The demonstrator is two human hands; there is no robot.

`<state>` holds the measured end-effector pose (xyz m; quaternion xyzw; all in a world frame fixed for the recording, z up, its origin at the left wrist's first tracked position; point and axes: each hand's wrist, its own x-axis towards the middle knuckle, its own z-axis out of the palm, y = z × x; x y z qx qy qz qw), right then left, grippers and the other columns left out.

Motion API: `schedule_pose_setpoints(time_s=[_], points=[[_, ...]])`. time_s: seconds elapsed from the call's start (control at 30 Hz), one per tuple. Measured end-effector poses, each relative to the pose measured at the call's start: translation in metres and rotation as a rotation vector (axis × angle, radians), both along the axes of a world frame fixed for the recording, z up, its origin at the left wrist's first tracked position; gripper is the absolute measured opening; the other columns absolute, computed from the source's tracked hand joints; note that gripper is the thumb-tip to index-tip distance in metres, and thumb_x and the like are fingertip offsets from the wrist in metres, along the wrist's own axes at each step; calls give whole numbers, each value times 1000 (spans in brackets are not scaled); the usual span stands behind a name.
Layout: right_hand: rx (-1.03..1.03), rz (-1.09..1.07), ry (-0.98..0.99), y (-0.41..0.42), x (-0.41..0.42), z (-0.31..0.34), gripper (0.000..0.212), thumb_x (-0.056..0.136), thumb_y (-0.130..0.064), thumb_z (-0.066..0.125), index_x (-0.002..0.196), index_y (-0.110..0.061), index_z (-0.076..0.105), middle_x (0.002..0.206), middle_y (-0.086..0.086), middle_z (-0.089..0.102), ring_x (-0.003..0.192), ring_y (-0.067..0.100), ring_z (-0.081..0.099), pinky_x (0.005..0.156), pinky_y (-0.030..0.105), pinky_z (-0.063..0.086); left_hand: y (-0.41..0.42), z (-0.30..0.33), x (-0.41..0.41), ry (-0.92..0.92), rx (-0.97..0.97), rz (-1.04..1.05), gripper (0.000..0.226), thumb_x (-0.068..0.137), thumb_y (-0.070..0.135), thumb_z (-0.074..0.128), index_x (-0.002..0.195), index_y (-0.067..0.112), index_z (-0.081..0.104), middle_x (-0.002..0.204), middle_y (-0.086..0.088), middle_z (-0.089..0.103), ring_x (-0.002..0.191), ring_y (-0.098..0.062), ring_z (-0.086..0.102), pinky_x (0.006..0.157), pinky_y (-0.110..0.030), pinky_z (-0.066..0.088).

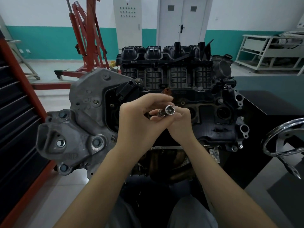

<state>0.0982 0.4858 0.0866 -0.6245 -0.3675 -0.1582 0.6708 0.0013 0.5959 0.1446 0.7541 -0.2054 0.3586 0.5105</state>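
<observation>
— What is held over the ribbed black engine (213,112)?
— A smooth chrome socket (170,110), cylindrical with a square recess, is gripped between the left hand (139,122) and right hand (180,124), fingers curled round it.

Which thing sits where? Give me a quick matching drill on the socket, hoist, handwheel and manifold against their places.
Things:
1. socket
2. hoist
3. handwheel
4. manifold

Places:
A. along the far top of the engine
B. at the right edge of the view
C. held between left hand and right hand
D. back left, on the floor

Pairs: 1-C, 2-D, 3-B, 4-A
</observation>
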Motion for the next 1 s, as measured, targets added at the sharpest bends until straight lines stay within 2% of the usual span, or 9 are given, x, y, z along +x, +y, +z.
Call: schedule_pose_setpoints(time_s=[0.1,0.27,0.33,0.4,0.47,0.57,0.7,0.9,1.0], points=[[-31,-11,-21,-1,1,1,29,78,4,72,82,-24,69,83,-21,71,82,0,67,73,13,49,-3,-2,-1,-19,-25,46,28,72,3,82,98,9,73,91,0,74,88,-6,71,82,-27,57],[-74,-7,-24,-2,0,1,24,82,-5,66,87,-28,70,81,-26,69,80,-4,65,72,12,47,2,2,-2,86,-91,-219,34,78,-9,71,108,6,68,99,-9,73,98,-18,70,90,-35,55],[-61,-38,-17,-1,1,0,27,78,-1,70,75,-28,69,78,-25,69,77,-4,66,70,10,47,2,2,-2,96,-38,-156,32,76,-5,76,105,7,69,99,-6,73,97,-15,70,89,-35,55],[-40,-25,-11,1,0,-1,13,76,-11,73,80,-23,70,79,-20,71,78,0,68,71,12,49,0,2,-2,47,14,-7,29,71,4,82,99,8,72,93,-2,73,92,-11,69,85,-30,56],[-21,-23,-11,1,-1,0,15,76,-11,73,82,-24,70,80,-20,72,79,0,68,71,12,49,-1,0,-2,-10,41,75,27,71,7,83,96,9,74,90,0,73,89,-7,69,82,-25,55],[-51,-7,-18,-2,-1,2,27,79,0,70,88,-25,67,85,-23,71,84,-2,66,75,14,49,-1,-2,-1,10,-15,13,30,75,0,78,103,9,72,95,-1,74,93,-7,69,86,-26,55],[-84,6,-8,-1,-2,3,23,82,-13,66,91,-34,70,82,-24,69,81,-2,65,73,19,49,3,-2,-2,80,-51,-162,35,78,-9,72,108,8,68,100,-7,73,99,-15,70,90,-34,55],[-67,-16,-56,3,-9,5,22,77,-17,60,93,-32,66,77,-36,65,76,-14,62,67,3,44,0,-6,2,-113,106,120,28,70,3,83,97,5,75,90,-4,74,86,-7,69,79,-17,53],[-109,-12,-68,0,-6,5,22,82,-11,62,88,-31,68,86,-30,67,85,-7,64,75,9,47,-1,-8,0,-44,8,47,34,75,-2,78,106,8,71,98,-4,74,95,-10,70,86,-27,55]])
